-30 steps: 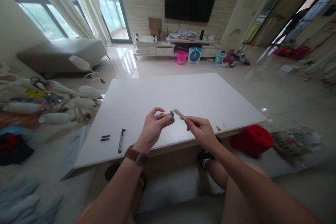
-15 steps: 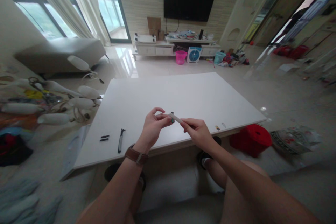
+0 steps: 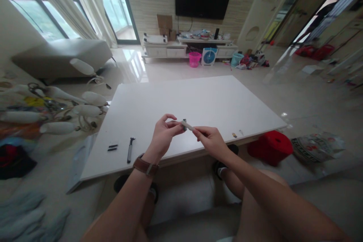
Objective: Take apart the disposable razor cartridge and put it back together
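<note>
My left hand point(image 3: 164, 134), with a brown-strapped watch on its wrist, pinches a small dark rectangular piece that looks like a razor head point(image 3: 185, 124) between thumb and fingers. In my right hand point(image 3: 210, 140) is a slim whitish stick point(image 3: 188, 126), gripped near its lower end. Its far tip lies against or across the dark piece; the exact contact is too small to tell. Both hands are above the near part of the white table point(image 3: 176, 98). To their left lie a grey-and-black razor handle point(image 3: 130, 151) and two short black strips point(image 3: 112, 147).
Small bits, one yellowish point(image 3: 234, 135), lie near the table's right front edge. A red stool point(image 3: 272, 147) and a printed bag point(image 3: 317, 149) stand on the right. A lamp with several white shades point(image 3: 87, 110) is at left. A pink basket point(image 3: 194, 59) sits beyond.
The view has shifted slightly. The whitish stick's tip and the dark piece have changed angle a little against each other; both hands keep their grips.
</note>
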Motion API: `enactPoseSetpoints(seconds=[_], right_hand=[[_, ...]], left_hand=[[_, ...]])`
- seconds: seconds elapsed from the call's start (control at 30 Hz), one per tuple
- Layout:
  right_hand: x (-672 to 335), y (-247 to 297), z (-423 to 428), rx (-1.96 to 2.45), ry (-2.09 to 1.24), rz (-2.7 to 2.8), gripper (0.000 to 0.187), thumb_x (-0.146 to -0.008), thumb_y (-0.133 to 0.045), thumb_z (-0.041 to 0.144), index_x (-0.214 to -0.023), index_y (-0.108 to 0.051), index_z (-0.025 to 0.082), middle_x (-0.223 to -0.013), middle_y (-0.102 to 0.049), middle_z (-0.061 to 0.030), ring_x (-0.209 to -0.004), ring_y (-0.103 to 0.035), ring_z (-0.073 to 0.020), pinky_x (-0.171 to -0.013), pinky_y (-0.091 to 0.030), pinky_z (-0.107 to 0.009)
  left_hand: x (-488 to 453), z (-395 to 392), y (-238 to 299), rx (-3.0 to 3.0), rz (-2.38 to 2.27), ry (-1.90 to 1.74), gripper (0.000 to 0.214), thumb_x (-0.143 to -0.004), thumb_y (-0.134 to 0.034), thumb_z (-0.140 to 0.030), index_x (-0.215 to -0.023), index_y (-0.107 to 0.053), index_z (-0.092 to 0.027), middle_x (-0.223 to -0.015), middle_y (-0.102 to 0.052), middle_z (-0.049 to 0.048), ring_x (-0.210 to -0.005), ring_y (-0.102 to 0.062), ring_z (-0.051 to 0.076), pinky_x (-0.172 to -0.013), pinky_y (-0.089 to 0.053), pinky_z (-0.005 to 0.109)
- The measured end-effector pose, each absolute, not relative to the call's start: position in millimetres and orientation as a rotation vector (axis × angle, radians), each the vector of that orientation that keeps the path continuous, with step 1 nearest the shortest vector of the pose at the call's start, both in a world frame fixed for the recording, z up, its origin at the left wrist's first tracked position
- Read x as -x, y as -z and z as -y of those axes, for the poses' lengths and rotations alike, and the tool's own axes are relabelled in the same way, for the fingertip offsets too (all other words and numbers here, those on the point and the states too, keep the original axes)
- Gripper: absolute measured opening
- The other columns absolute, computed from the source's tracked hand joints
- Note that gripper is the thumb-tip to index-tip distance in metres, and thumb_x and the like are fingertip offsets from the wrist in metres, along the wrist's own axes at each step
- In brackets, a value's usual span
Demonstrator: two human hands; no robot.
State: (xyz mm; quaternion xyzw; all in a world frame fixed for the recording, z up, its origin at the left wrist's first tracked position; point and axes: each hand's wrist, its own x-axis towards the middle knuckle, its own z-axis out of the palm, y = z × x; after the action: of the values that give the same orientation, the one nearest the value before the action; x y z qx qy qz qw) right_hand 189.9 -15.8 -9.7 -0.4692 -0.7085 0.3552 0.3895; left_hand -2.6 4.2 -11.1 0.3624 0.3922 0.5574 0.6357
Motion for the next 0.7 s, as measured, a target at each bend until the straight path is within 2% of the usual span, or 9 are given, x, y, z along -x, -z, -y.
enactPoseSetpoints(seconds=[0.7], right_hand=[[-195.2,12.2,15.1,1.228,-0.866,1.664,0.040,-0.093,-0.058,0.049,-0.097,-0.078,0.014,-0.061,-0.057,-0.0009,-0.057,-0.051,-0.0128,-0.054,-0.039,-0.024]], left_hand=[[3.4,-4.6,3.1,-0.723,-0.857,-1.339,0.047,-0.060,-0.088,-0.017,-0.089,-0.051,-0.018,-0.075,-0.074,0.0026,-0.075,-0.070,0.015,-0.080,-0.057,0.033]])
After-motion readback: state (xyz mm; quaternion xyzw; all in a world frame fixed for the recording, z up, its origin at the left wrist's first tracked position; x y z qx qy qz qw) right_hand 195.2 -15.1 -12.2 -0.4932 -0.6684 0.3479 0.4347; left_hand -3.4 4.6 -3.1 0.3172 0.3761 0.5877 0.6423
